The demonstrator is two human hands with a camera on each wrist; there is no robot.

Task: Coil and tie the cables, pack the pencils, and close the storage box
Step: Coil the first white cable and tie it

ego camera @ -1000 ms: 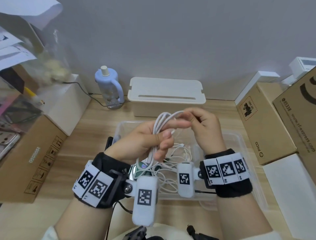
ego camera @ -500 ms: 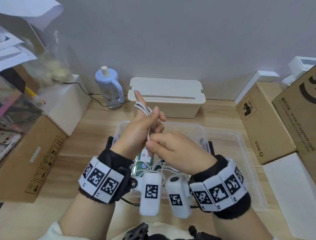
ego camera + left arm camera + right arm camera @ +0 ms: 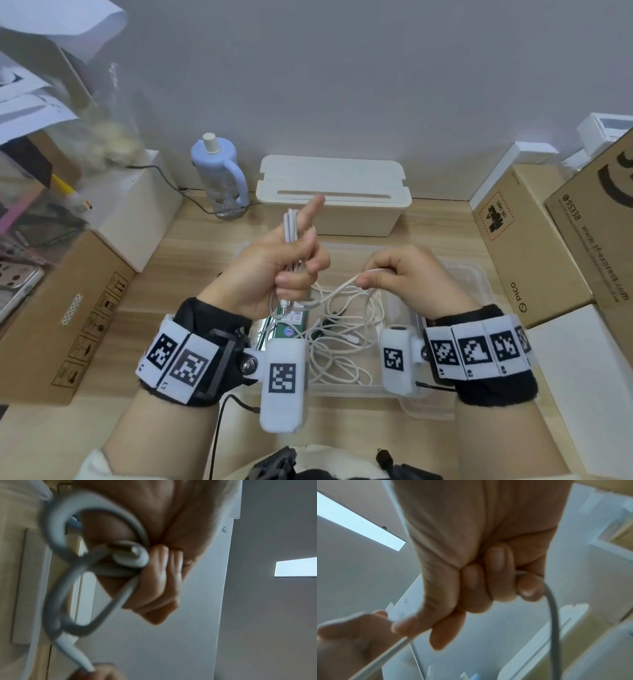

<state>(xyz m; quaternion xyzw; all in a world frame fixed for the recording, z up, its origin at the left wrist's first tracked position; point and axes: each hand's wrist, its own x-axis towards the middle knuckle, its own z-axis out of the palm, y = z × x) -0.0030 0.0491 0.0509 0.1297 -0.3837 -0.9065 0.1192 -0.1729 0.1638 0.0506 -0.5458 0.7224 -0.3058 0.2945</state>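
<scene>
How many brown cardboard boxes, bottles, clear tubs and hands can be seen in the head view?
cardboard boxes: 3
bottle: 1
clear tub: 1
hands, the left hand and the right hand: 2
Total: 7

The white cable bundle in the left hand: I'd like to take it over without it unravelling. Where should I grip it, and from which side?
Probably grip the white cable bundle around its middle, just above the left hand, coming from the far side. The strands run parallel and upright there. Avoid the top loops and the loose strand the right hand pinches.
</scene>
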